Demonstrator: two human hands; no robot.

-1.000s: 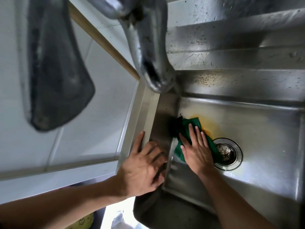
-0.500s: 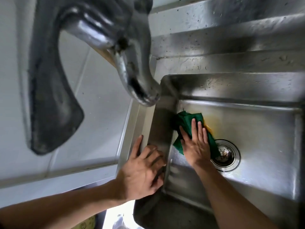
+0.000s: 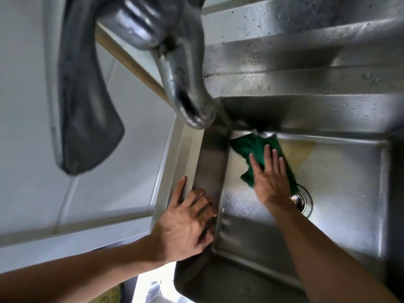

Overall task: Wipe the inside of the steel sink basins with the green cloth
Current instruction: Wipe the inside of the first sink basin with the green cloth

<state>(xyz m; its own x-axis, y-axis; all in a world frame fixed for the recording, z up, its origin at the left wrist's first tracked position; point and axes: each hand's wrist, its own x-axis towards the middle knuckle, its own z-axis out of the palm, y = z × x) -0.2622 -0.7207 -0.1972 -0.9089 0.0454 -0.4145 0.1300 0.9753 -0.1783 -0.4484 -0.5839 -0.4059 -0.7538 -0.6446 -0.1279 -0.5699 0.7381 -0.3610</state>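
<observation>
Two bare hands are at work over a steel sink basin (image 3: 328, 193). The right hand (image 3: 270, 178) lies flat with fingers spread and extended, palm pressed down on a green cloth (image 3: 251, 147) on the basin floor; it pins the cloth rather than pinching it. The cloth sits in the basin's corner at about 11 o'clock, its crumpled far end touching the junction of back wall and left wall. Its long axis runs from that corner toward 5 o'clock, with the near end reaching the rim of the drain strainer (image 3: 303, 202), which the wrist partly hides. Just beside the cloth, at 1 o'clock of the hand, a yellowish-brown stain (image 3: 297, 154) spreads over the floor of the basin.

The left hand (image 3: 185, 221) rests on the sink's left rim (image 3: 185, 149), fingers bent over the edge onto the inner wall, thumb pointing to 12 o'clock along the rim.

A chrome faucet spout (image 3: 188, 92) hangs close to the camera above the corner at 11 o'clock, blurred. A dark grey cloth (image 3: 87, 110) hangs at 10 o'clock. White tiles (image 3: 109, 182) cover the surface left of the sink, and a spotted steel ledge (image 3: 306, 51) runs along the back.
</observation>
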